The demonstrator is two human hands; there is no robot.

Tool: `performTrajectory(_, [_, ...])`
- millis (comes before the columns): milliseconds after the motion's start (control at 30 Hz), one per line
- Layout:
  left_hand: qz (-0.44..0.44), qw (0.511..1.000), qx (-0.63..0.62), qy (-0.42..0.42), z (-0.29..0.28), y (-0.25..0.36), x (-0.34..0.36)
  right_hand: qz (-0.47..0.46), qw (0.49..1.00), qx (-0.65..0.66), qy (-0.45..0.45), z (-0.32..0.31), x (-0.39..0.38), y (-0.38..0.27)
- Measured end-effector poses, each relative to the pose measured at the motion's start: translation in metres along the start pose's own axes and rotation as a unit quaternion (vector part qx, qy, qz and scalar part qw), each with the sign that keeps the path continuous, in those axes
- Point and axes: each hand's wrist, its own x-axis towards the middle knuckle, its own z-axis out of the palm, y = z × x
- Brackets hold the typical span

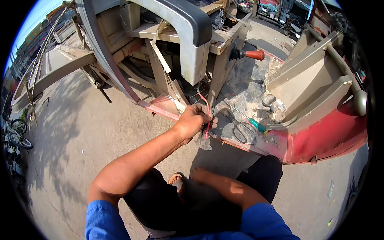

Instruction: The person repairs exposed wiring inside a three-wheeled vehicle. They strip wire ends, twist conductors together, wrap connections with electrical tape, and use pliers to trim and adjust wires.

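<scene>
My left hand (197, 119) is closed on a red wire (203, 97) that runs down from beneath a grey handle-shaped metal housing (192, 60). A clear plastic connector (204, 143) hangs from the wire just below my fingers. My right hand (198, 174) is low between my knees, blurred and in shadow, so its fingers are unclear. On the vehicle's dusty floor panel, right of my left hand, lie scissors (240, 132) and a screwdriver with a green handle (258, 125).
An orange-red lever grip (255, 55) sticks out above the floor panel. A beige seat frame (304, 84) and red body panel (328, 136) stand at the right. A metal rail with rope (56, 72) is at upper left, bicycles (18, 134) at far left.
</scene>
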Motion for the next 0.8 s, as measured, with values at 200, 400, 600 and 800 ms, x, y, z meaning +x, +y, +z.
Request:
performTrajectory(200, [0.013,1.000,0.008,-0.006,0.006,-0.003,0.009,0.005,0.992,0.104,0.067,0.004,-0.001,0.014])
performTrajectory(400, [0.025,0.998,0.051,0.019,0.015,-0.005,0.016,0.020,0.963,0.120,0.240,-0.104,-0.104,0.015])
performTrajectory(600, [0.011,0.997,0.071,0.040,0.011,-0.012,0.024,-0.037,0.980,0.113,0.159,-0.162,-0.202,0.050])
performTrajectory(800, [-0.009,0.996,0.058,0.062,0.020,-0.008,0.026,-0.075,0.730,0.588,0.340,-0.185,-0.268,0.121])
